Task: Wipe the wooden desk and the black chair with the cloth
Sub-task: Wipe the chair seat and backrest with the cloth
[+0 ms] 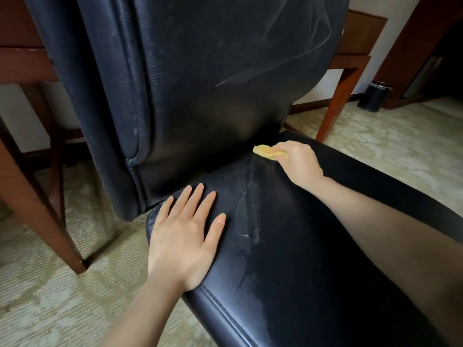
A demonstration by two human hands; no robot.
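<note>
**Cloth worked into the far edge of the chair seat**

We pressed our left hand flat on the near left corner of the seat of the black chair. Its fingers were straight and spread wide, holding nothing. By our reading it steadied the chair against the push of the wiping. Our right hand reached to the far side of the seat, fingers curled round a bunched yellow cloth. The cloth touched the leather just beside the crease where the backrest rose. Only a fold of it showed past the knuckles, on the left.

Pale streaks curved across the seat between the two hands, and fainter arcs marked the backrest. We judged from these that parts of the chair were already wiped and that the far strip was the part in hand.

The wooden desk stood behind the chair, its legs planted left and right on the patterned carpet. Its top was out of sight, so we could not say whether it was clean. A small black waste bin stood well apart at the far right, near the wall.
</note>
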